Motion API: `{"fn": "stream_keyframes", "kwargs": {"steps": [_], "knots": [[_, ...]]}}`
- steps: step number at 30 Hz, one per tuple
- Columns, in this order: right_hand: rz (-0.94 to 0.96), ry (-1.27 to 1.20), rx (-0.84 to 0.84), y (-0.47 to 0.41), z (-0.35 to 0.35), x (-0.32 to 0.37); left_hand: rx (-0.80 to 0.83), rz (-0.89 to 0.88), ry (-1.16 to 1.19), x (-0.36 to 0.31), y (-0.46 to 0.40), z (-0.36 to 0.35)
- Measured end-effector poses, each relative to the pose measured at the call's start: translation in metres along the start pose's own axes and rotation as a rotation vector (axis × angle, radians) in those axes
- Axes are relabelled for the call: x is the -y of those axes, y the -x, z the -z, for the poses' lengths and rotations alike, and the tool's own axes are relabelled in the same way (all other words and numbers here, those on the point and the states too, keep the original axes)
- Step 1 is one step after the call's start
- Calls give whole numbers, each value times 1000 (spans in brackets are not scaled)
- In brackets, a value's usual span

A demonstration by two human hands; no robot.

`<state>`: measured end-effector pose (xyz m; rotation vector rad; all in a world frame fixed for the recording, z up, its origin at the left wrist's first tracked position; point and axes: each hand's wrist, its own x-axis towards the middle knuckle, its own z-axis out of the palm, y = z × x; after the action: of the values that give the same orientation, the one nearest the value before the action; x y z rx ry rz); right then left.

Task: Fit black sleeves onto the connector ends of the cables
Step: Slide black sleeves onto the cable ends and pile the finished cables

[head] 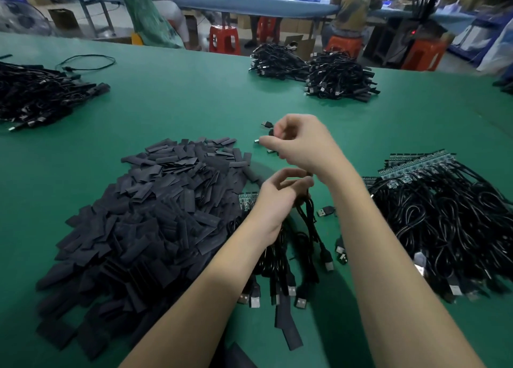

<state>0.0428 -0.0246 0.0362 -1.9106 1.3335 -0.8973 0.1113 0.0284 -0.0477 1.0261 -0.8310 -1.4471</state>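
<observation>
Left hand (pixel 280 192) gripping cable bundle (pixel 302 228); right hand (pixel 299 142) pinching connector ends (pixel 259 142) (sleeve pile (pixel 155 215) beside, on green table (pixel 180 104)).

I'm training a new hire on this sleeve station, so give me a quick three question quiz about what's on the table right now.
1. True or false: the pile of black sleeves lies to the left of both hands.
2. Which hand grips the cable bundle hanging toward the table?
3. Multiple choice, table colour: A red, B green, C white.

Key: 1 true. 2 the left hand; the right hand holds connector ends higher up. 3 B.
</observation>
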Motion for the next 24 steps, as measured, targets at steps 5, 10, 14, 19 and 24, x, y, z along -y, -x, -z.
{"fn": "stream_keyframes", "kwargs": {"steps": [5, 10, 14, 19, 24], "knots": [[-67, -441, -125, 40, 40, -37, 24, 60, 84, -4, -2, 6], [-190, -861, -123, 54, 47, -59, 113, 139, 220, -11, 1, 9], [-184, -1020, -150, 56, 40, -62, 174, 208, 358, -15, 4, 13], [-157, -1007, -213, 51, 27, -59, 235, 228, 375, -15, 4, 16], [-123, -1041, -212, 50, 29, -62, 246, 214, 368, -13, 3, 16]]}}
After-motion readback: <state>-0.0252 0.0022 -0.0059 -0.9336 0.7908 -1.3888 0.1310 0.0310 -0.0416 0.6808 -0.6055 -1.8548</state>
